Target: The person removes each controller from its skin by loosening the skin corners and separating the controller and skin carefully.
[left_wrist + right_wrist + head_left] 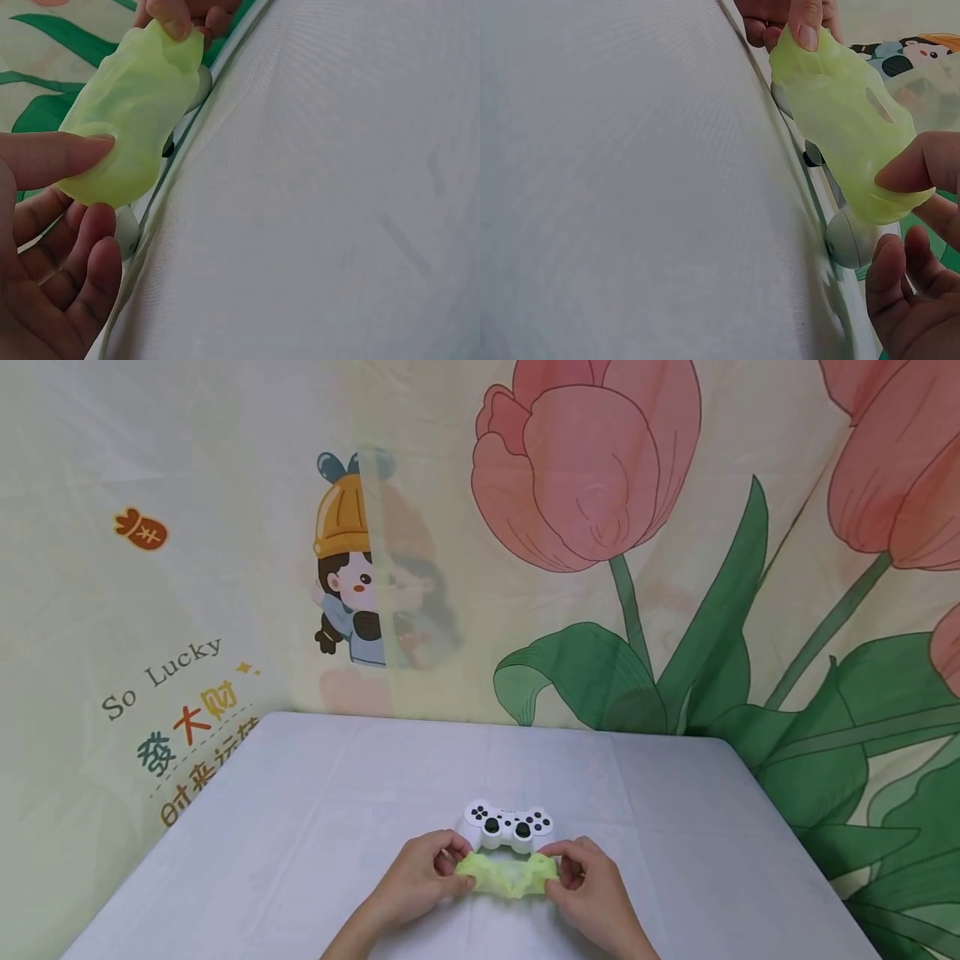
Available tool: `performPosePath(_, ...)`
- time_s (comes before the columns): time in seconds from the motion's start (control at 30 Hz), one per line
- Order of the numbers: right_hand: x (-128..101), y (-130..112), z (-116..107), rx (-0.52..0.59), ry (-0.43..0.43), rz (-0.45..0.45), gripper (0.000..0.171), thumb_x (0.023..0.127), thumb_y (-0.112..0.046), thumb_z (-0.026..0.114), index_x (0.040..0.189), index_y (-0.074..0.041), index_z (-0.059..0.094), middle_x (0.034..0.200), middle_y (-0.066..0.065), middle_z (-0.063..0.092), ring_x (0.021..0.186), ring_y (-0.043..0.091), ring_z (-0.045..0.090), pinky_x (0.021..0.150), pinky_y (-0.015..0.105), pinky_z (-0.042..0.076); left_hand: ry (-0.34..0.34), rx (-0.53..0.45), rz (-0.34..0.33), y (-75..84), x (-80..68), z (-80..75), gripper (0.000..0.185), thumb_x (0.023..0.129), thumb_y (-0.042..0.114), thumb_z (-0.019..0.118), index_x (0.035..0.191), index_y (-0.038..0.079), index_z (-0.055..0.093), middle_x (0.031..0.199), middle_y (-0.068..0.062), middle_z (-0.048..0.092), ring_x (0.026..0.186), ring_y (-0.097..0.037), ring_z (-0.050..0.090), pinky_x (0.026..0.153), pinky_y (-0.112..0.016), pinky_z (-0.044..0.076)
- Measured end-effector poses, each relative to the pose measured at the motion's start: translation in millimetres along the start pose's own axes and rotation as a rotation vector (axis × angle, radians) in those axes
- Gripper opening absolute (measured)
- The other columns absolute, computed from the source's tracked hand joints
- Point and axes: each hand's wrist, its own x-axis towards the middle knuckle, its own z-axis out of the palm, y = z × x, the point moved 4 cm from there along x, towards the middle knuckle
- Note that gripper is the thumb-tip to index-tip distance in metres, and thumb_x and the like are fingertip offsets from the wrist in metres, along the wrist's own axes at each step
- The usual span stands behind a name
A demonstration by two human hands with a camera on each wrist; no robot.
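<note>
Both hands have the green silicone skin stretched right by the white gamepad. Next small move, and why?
Probably ease the yellow-green silicone cover forward over the white game controller: the left hand and right hand pinch its ends, and the controller lies bare on the table just beyond.

Table [300, 827]: covered by pale grey cloth | backdrop [225, 527]: cream fabric, pink tulips at 1–3 o'clock, cartoon girl at 12, "So Lucky" lettering at 9.
</note>
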Motion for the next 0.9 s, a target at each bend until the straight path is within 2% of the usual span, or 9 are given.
performPosePath(0.17,-0.8,1.6,-0.7,0.012,-0.024,-0.013,0.041,0.075,0.006,0.076,0.104,-0.024,0.078,0.073,-0.005,0.054,0.068,0.008,0.051,0.061,0.021,0.045,-0.012,-0.036,0.019,0.9,-0.6,0.2,0.031,0.084,0.017,0.089,0.11,0.017,0.073,0.097,0.002,0.068,0.079,-0.007,0.064,0.067,-0.023,0.054)
performPosePath(0.3,-1.4,2.7,-1.4,0.025,-0.027,-0.024,0.041,0.077,0.003,0.077,0.106,-0.026,0.078,0.072,-0.007,0.056,0.066,0.006,0.053,0.061,0.021,0.047,-0.019,-0.044,0.033,1.5,-1.2,0.5,0.032,0.086,0.019,0.088,0.114,0.017,0.073,0.102,0.001,0.068,0.081,-0.007,0.064,0.069,-0.023,0.054)
performPosePath(0.53,-2.8,0.5,-1.4,0.042,-0.028,-0.028,0.042,0.081,0.001,0.079,0.111,-0.027,0.079,0.078,-0.006,0.062,0.068,0.007,0.057,0.063,0.022,0.051,-0.032,-0.055,0.05,1.6,-2.1,1.3,0.034,0.088,0.019,0.086,0.119,0.016,0.074,0.103,0.001,0.068,0.081,-0.007,0.064,0.07,-0.023,0.054)
performPosePath(0.7,-3.4,-1.8,-1.9,0.083,-0.009,-0.031,0.044,0.082,0.003,0.079,0.114,-0.027,0.08,0.084,-0.003,0.066,0.073,0.008,0.061,0.066,0.022,0.056,-0.031,-0.077,0.076,2.9,-2.0,1.5,0.035,0.089,0.02,0.086,0.122,0.016,0.074,0.103,0.0,0.066,0.085,-0.007,0.065,0.076,-0.023,0.056)
performPosePath(0.9,-4.1,-2.6,-0.5,0.165,0.015,-0.043,0.048,0.082,0.01,0.079,0.116,-0.023,0.079,0.088,-0.001,0.066,0.076,0.01,0.064,0.068,0.023,0.058,-0.024,-0.159,0.083,4.3,-1.0,1.6,0.039,0.089,0.013,0.085,0.126,0.016,0.072,0.113,-0.006,0.066,0.091,-0.01,0.068,0.082,-0.025,0.059)
